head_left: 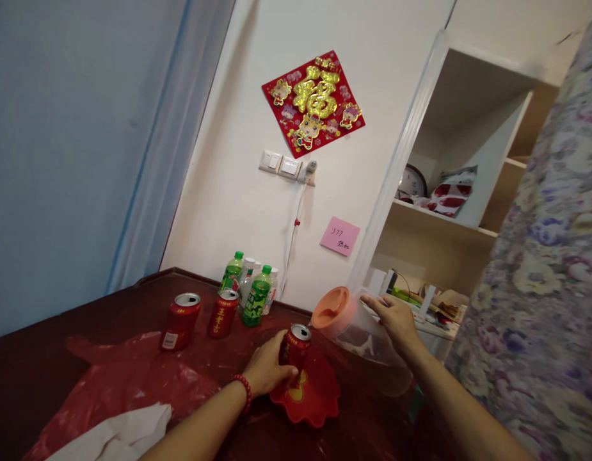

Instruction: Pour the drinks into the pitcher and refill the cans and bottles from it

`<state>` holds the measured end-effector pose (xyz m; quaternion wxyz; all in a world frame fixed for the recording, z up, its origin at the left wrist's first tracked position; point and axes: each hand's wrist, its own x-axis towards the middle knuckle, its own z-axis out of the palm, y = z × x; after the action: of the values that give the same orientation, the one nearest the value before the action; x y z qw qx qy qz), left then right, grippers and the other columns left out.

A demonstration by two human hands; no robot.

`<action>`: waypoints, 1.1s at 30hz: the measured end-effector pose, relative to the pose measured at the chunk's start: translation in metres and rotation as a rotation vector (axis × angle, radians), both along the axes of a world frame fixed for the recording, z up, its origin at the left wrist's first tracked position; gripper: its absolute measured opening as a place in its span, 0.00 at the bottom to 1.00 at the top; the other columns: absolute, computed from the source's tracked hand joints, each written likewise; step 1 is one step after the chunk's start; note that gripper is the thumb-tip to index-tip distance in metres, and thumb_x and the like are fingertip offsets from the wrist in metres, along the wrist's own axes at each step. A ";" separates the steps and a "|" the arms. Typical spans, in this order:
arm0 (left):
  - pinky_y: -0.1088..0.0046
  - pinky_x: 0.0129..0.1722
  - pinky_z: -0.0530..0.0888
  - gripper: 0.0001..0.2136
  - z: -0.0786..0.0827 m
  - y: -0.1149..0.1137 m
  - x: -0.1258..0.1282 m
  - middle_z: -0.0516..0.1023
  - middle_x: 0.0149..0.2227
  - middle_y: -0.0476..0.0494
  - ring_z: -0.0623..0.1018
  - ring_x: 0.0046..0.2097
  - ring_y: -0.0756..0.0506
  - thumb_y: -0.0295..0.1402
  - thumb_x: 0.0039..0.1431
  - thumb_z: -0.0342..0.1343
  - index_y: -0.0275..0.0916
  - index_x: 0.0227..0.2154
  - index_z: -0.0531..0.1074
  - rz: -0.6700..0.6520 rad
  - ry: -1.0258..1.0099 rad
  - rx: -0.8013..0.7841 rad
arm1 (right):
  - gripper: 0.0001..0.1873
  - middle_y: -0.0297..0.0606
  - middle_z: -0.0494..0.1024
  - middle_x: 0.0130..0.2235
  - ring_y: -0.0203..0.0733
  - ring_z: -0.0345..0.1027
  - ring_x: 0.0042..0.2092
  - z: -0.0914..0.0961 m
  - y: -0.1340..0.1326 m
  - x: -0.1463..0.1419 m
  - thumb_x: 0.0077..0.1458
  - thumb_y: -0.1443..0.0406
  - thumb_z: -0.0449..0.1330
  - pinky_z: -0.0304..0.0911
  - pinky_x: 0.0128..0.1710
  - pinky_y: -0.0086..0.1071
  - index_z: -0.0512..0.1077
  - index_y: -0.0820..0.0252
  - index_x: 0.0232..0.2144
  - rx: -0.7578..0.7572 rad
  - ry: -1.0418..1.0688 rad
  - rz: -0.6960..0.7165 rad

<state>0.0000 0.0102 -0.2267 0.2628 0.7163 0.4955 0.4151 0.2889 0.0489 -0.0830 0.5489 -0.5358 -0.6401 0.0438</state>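
My left hand [267,366], with a red bead bracelet at the wrist, is wrapped round an opened red drink can [296,349]. The can stands upright over a red scalloped plate [319,397] with a gold pattern. My right hand [392,319] grips a clear plastic pitcher [367,349] with an orange lid [331,312]. The pitcher is tipped to the left, its lid close to the can's top. Some liquid shows inside it. Whether any liquid is flowing into the can is too small to tell.
Two more opened red cans [180,323] stand at the left, with green bottles [257,298] and white-capped bottles behind. A crumpled red plastic bag [146,371] and white cloth or paper [118,435] lie front left. A floral curtain [540,288] hangs at the right.
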 end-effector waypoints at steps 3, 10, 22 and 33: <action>0.63 0.61 0.65 0.37 0.001 -0.001 0.000 0.71 0.61 0.40 0.70 0.62 0.35 0.30 0.44 0.66 0.43 0.61 0.63 -0.002 -0.002 -0.008 | 0.31 0.26 0.52 0.18 0.34 0.49 0.24 0.000 0.001 0.000 0.41 0.39 0.64 0.45 0.21 0.29 0.57 0.54 0.15 0.002 -0.005 -0.005; 0.63 0.60 0.66 0.36 0.005 -0.004 0.000 0.72 0.61 0.40 0.71 0.61 0.35 0.29 0.44 0.65 0.43 0.60 0.64 -0.004 -0.001 -0.011 | 0.31 0.26 0.53 0.18 0.34 0.50 0.24 0.001 -0.001 0.001 0.42 0.39 0.63 0.45 0.22 0.29 0.57 0.55 0.15 -0.001 -0.017 -0.005; 0.62 0.61 0.65 0.37 0.003 -0.002 0.000 0.71 0.61 0.40 0.69 0.62 0.35 0.29 0.43 0.66 0.43 0.60 0.63 -0.006 -0.009 -0.021 | 0.31 0.26 0.53 0.18 0.34 0.49 0.23 0.006 -0.004 0.000 0.41 0.39 0.64 0.44 0.21 0.29 0.58 0.55 0.14 0.001 -0.009 -0.017; 0.63 0.60 0.65 0.37 0.003 -0.002 0.000 0.72 0.61 0.40 0.70 0.61 0.35 0.29 0.44 0.66 0.43 0.60 0.63 -0.004 -0.012 -0.011 | 0.31 0.27 0.54 0.18 0.34 0.50 0.23 0.006 -0.004 -0.001 0.41 0.38 0.63 0.45 0.22 0.29 0.58 0.55 0.15 -0.012 -0.009 -0.017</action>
<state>0.0003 0.0081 -0.2238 0.2707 0.7132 0.4949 0.4160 0.2880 0.0454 -0.0770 0.5433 -0.5446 -0.6376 0.0407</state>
